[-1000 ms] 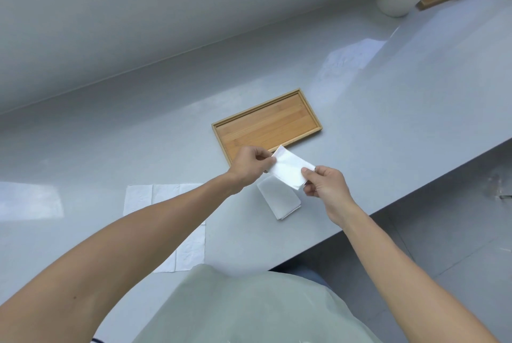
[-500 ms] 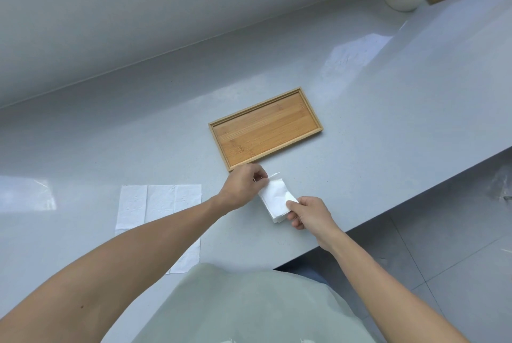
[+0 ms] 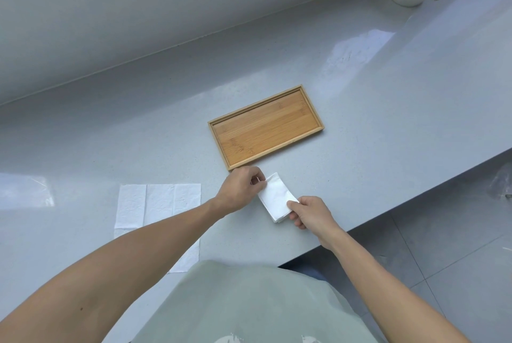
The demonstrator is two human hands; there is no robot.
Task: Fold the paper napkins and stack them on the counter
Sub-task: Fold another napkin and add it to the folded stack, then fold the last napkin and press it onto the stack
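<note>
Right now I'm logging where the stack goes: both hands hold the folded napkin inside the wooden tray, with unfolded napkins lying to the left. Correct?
Not quite. The head view shows the left hand and right hand holding the folded napkin on the counter, just in front of the wooden tray, not inside it. The unfolded napkins do lie to the left.

Pale grey counter against a plain grey wall

A glossy grey countertop [image 3: 388, 126] is seen meeting a smooth wall [image 3: 138, 10] along a straight seam; soft window-like glare is reflected on the surface at left and upper right; grey floor tiles [image 3: 457, 254] with thin joints are shown below the counter's front edge.
</note>
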